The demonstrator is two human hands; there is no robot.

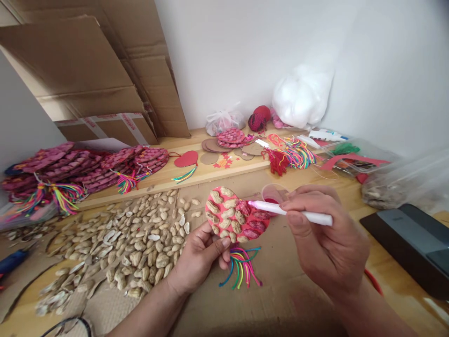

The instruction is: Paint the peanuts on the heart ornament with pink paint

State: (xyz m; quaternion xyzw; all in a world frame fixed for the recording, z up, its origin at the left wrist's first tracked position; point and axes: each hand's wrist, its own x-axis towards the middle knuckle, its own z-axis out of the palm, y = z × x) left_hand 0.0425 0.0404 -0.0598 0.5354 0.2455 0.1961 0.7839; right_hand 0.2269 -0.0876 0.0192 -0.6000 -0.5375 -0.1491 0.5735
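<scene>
My left hand (206,252) pinches the lower edge of a red disc (221,216) covered with peanuts. The peanuts on its right part are coloured pink-red; those on the left are bare tan. Colourful strings (242,267) hang from the disc's bottom, below my fingertips. My right hand (322,229) is closed around a white marker (305,215), whose pink tip touches or nearly touches a peanut near the disc's upper middle. Just behind the marker is a small clear cup (275,193) with red inside, partly covered by it.
Loose peanuts (150,252) spread over cardboard at the left. Stacked pink discs (70,164) with tassels lie behind them. Tassels (298,152), a plain red disc (185,158) and a yarn ball (259,118) stand at the back. A dark case (410,248) lies right.
</scene>
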